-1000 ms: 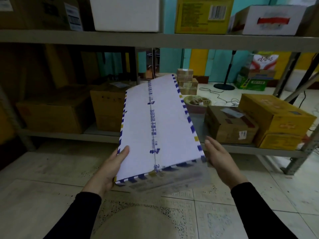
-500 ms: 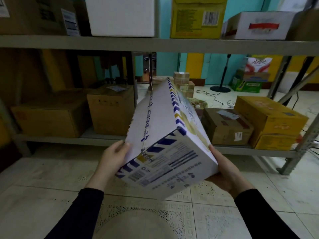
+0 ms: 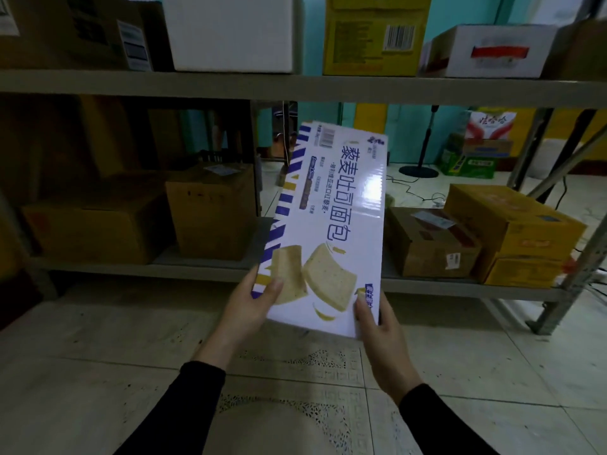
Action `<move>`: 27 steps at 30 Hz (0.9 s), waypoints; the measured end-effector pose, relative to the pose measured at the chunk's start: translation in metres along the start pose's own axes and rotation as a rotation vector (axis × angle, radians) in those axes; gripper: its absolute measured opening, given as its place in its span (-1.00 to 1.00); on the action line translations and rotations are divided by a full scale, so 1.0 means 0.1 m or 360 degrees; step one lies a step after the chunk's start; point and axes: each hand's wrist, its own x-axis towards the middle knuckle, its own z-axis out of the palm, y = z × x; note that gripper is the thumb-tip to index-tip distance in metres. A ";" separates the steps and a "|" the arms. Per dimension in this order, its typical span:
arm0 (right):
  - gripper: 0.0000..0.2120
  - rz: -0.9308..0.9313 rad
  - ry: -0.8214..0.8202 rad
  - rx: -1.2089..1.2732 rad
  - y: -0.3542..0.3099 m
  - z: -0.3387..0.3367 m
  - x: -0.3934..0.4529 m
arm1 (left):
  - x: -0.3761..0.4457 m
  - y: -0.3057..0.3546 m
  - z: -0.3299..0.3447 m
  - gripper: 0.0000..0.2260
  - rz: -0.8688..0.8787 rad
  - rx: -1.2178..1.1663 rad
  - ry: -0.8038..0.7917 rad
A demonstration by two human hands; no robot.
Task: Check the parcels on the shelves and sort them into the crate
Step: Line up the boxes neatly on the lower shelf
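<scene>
Here, left hand (image 3: 253, 300) and right hand (image 3: 377, 326) gripping bread box (image 3: 331, 218) near edge, before shelf (image 3: 210, 269).

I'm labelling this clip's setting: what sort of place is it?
Probably a parcel storeroom: metal shelves hold taped cartons, some with shipping labels, and both hands hold a bread box.

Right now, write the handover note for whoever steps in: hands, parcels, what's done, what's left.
Left hand: grips the near left corner of the white bread box, thumb on its printed face.
Right hand: grips the near right corner, thumb on top.
The box is held in the air in front of the lower shelf, printed face up, long side pointing away.
Brown parcels and yellow boxes sit on the lower shelf, more on the upper shelf.
Done: one box in hand for checking.
Left: place it in the crate, which is out of view; check the rest.
</scene>
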 end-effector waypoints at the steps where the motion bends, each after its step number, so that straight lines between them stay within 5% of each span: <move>1: -0.60 0.0009 -0.0039 0.0038 -0.01 -0.01 0.00 | -0.01 -0.01 -0.04 -0.63 0.0013 0.0017 0.0002; 4: -0.27 0.0085 -0.0190 0.0074 -0.06 -0.09 0.05 | 0.01 -0.06 -0.20 -0.61 0.0030 0.0036 -0.0032; 7: -0.16 0.0258 -0.0234 0.0191 -0.11 -0.14 0.13 | 0.00 -0.08 -0.35 -0.58 0.0022 0.0034 -0.0032; 12: -0.50 0.0337 -0.0340 0.0218 -0.13 -0.07 0.10 | -0.04 -0.18 -0.53 -0.53 -0.0018 0.0081 -0.0095; 27: -0.69 0.0153 -0.0278 0.0111 -0.17 0.07 0.04 | -0.05 0.01 -0.46 -0.64 0.0042 0.0093 0.0053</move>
